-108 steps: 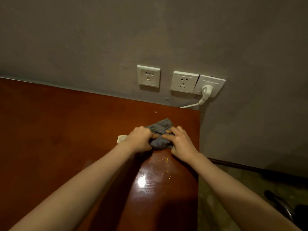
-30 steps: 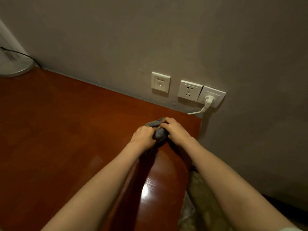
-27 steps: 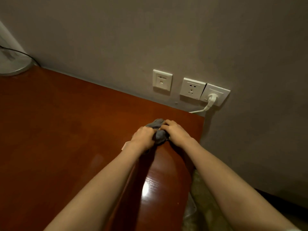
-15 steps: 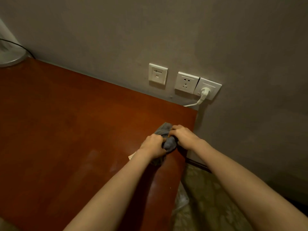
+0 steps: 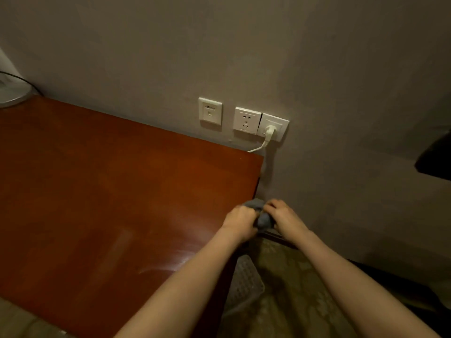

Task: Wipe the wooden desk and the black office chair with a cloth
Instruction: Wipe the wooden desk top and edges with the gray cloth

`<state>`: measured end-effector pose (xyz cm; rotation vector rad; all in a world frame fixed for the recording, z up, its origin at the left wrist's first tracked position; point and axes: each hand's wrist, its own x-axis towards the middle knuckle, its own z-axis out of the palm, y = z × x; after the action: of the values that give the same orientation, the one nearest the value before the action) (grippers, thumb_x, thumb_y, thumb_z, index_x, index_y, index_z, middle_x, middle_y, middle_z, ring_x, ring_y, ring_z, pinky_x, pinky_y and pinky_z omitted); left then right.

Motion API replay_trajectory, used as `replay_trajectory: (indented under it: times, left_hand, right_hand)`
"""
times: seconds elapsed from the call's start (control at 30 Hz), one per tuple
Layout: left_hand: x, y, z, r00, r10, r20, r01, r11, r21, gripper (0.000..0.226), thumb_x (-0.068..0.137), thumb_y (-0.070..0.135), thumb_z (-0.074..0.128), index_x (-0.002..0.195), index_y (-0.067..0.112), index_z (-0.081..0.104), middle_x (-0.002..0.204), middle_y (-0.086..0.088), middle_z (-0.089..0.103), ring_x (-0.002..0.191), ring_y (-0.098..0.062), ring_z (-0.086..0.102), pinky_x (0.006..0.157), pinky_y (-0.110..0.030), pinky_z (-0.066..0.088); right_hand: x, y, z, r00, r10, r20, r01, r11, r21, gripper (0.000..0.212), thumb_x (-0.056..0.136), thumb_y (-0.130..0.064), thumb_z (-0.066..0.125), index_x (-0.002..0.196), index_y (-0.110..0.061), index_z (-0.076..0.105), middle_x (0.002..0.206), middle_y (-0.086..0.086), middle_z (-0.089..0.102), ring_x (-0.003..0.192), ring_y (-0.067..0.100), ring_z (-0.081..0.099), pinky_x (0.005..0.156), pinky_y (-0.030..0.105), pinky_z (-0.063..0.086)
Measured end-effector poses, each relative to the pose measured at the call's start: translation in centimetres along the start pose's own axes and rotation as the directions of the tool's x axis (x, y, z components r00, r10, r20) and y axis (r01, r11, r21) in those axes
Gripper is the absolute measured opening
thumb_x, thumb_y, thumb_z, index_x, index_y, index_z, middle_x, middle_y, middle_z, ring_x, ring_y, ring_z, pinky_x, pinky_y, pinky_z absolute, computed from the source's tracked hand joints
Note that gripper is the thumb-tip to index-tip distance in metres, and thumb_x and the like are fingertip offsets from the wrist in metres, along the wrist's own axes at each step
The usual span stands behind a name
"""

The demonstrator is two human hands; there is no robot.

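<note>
cloth (image 5: 262, 217): grey, bunched into a small wad at the right edge of the desk, partly past the edge, between both hands.
left hand (image 5: 240, 222): fingers curled tight on the left side of the wad, knuckles up.
right hand (image 5: 284, 215): fingers curled over the right side and top of the wad; fingertips meet the left hand's.
desk (image 5: 109, 191): reddish wood, glossy top, faint streaks near the front; nothing lies on the part in view except a round base (image 5: 13, 93) at the far left corner.
chair (image 5: 436, 159): a dark shape at the right margin, probably the chair; too cropped to be sure.
handling, cloth: judged light, soft, fully limp; holds no shape, so a wad wipes with a small contact patch.
grip advice: spread it flat under one palm, fingers splayed on top, for wider cover; pinch a corner only to shake it out.
handling, desk top: hard and slick, cloth should glide with little drag.
risk: wad slipping off the edge to the floor (image 5: 288, 301); plug (image 5: 269, 131) and cord near the back corner.
step, judged: regathering the cloth at the desk edge; chair not yet wiped.
</note>
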<state>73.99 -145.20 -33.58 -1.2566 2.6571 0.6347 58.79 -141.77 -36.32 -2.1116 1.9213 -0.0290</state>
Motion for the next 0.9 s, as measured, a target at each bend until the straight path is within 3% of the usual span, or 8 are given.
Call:
replay_trajectory:
  times: [0.13, 0.27, 0.37, 0.6, 0.73, 0.9]
  left_hand:
    - [-1.6, -0.9, -3.2, 0.989, -0.019, -0.145, 0.022, 1.000, 0.014, 0.035, 0.088, 0.025, 0.054, 0.122, 0.017, 0.060, 0.116, -0.013, 0.063, 0.108, -0.034, 0.057, 0.088, -0.037, 0.046]
    - [-4.1, -3.6, -4.2, 0.978, -0.121, -0.172, 0.121, 0.993, -0.009, 0.029, 0.089, 0.023, 0.053, 0.115, 0.017, 0.063, 0.107, -0.011, 0.066, 0.100, -0.032, 0.059, 0.078, -0.035, 0.047]
    - [-6.0, -6.0, -3.5, 0.965, -0.205, -0.165, 0.201, 0.979, -0.039, 0.028, 0.088, 0.022, 0.053, 0.113, 0.020, 0.063, 0.103, -0.008, 0.066, 0.096, -0.029, 0.060, 0.071, -0.034, 0.045]
    - [-10.1, -8.3, -0.1, 0.934, -0.350, -0.070, 0.341, 0.933, -0.114, 0.033, 0.082, 0.030, 0.061, 0.112, 0.016, 0.064, 0.113, -0.014, 0.062, 0.105, -0.032, 0.058, 0.082, -0.034, 0.046]
    - [-10.4, -5.7, 2.5, 0.909, -0.416, -0.039, 0.397, 0.889, -0.227, 0.033, 0.076, 0.032, 0.066, 0.101, 0.010, 0.063, 0.105, -0.013, 0.066, 0.100, -0.031, 0.060, 0.075, -0.032, 0.046]
    - [-8.5, -1.3, 3.8, 0.930, -0.367, 0.002, 0.343, 0.867, -0.361, 0.035, 0.074, 0.034, 0.069, 0.098, 0.008, 0.064, 0.105, -0.014, 0.067, 0.101, -0.031, 0.061, 0.077, -0.033, 0.047]
  right_hand:
    - [1.1, -1.9, -2.4, 0.991, -0.049, -0.123, 0.051, 0.999, 0.018, 0.050, 0.081, 0.001, 0.062, 0.128, -0.011, 0.050, 0.136, 0.010, 0.042, 0.125, 0.027, 0.036, 0.102, 0.035, 0.035]
    - [2.6, -5.6, -2.8, 0.982, -0.148, -0.115, 0.151, 0.988, 0.019, 0.050, 0.080, 0.004, 0.059, 0.127, -0.012, 0.049, 0.135, 0.009, 0.040, 0.121, 0.027, 0.036, 0.099, 0.034, 0.034]
    - [3.7, -8.3, -1.7, 0.970, -0.223, -0.092, 0.226, 0.974, 0.015, 0.047, 0.082, 0.002, 0.060, 0.125, -0.014, 0.050, 0.132, 0.008, 0.041, 0.118, 0.027, 0.037, 0.096, 0.035, 0.036]
    - [4.4, -12.5, 1.7, 0.933, -0.342, 0.111, 0.349, 0.936, -0.054, 0.036, 0.092, -0.011, 0.050, 0.127, -0.015, 0.053, 0.127, 0.010, 0.046, 0.114, 0.030, 0.041, 0.092, 0.034, 0.032]
    - [3.0, -11.0, 2.4, 0.920, -0.375, 0.114, 0.387, 0.916, -0.111, 0.035, 0.094, -0.010, 0.047, 0.128, -0.016, 0.054, 0.131, 0.007, 0.045, 0.118, 0.028, 0.040, 0.097, 0.036, 0.033]
    - [0.3, -6.4, 2.1, 0.916, -0.374, 0.148, 0.398, 0.898, -0.190, 0.036, 0.093, -0.013, 0.049, 0.129, -0.016, 0.053, 0.134, 0.007, 0.044, 0.120, 0.027, 0.039, 0.100, 0.034, 0.034]
